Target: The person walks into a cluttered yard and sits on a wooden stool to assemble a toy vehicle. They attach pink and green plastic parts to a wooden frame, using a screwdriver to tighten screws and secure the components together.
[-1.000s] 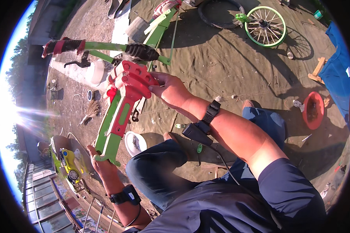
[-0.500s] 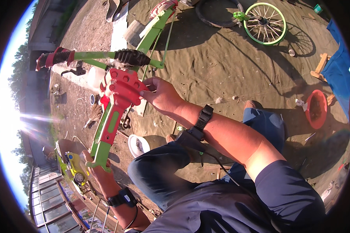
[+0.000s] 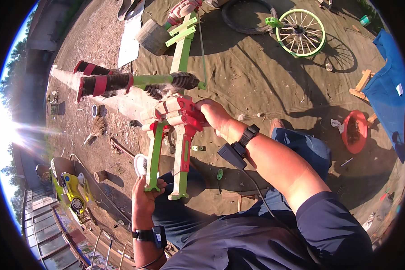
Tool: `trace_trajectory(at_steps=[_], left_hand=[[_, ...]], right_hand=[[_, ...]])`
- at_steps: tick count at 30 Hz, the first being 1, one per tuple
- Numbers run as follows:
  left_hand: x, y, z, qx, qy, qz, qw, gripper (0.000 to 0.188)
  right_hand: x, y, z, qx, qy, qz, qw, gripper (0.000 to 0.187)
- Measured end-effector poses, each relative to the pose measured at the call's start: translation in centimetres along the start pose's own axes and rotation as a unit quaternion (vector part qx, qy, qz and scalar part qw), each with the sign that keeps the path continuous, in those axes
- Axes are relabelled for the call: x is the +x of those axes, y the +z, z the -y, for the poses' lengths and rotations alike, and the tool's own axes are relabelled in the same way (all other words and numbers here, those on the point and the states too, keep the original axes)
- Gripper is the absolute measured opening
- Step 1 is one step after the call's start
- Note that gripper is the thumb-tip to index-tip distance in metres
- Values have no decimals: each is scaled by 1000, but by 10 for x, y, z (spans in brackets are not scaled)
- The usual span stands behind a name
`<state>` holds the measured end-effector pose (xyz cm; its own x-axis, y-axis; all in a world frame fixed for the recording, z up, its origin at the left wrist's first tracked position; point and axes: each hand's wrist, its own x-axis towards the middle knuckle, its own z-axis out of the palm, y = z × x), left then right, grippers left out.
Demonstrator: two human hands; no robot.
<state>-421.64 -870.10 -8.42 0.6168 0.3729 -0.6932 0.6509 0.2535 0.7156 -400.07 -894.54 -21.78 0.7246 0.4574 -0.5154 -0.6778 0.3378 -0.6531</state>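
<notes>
A green and red bicycle-like frame is held up in front of me, with a two-legged front end. My left hand grips the lower tip of the green left leg. My right hand holds the side of the red bracket at the head of the legs, its fingers partly hidden behind it. The other leg, green with a red section, hangs free beside the first. Two black-and-red grips stick out to the left, and black ribbed rubber boots sit near the bracket.
A green-rimmed spoked wheel and a black tyre lie at the far right. Right of me are an orange-red basin and a blue cloth seat. A yellow toy car and a broom lie to the left.
The frame has turned so both legs and both grips now show, and its bracket has shifted right. Both my hands have moved right with it, keeping hold.
</notes>
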Motion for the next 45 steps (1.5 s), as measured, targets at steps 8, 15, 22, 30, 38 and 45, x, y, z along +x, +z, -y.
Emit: trace_trajectory(at_steps=[8,15,22,30,38,45], left_hand=[[33,58,55,165,-165,125,964,27],[79,92,125,170,-242,166,941,20],[102,99,180,203,-237,149,938,18],[116,105,211,238,-221,134,936,18],[128,120,201,253,-300,141,909,17],[153,105,245,303,-187,290,889,25]], right_hand=[[-13,-52,-15,12,58,-94,994,24],[-1,-96,-36,-3,150,-105,983,34],[20,-115,-62,-23,190,-168,967,24],[-1,-112,-45,-59,144,-104,982,28],[12,-149,-66,-16,197,-61,978,24],[10,-161,-88,64,159,-106,979,29]])
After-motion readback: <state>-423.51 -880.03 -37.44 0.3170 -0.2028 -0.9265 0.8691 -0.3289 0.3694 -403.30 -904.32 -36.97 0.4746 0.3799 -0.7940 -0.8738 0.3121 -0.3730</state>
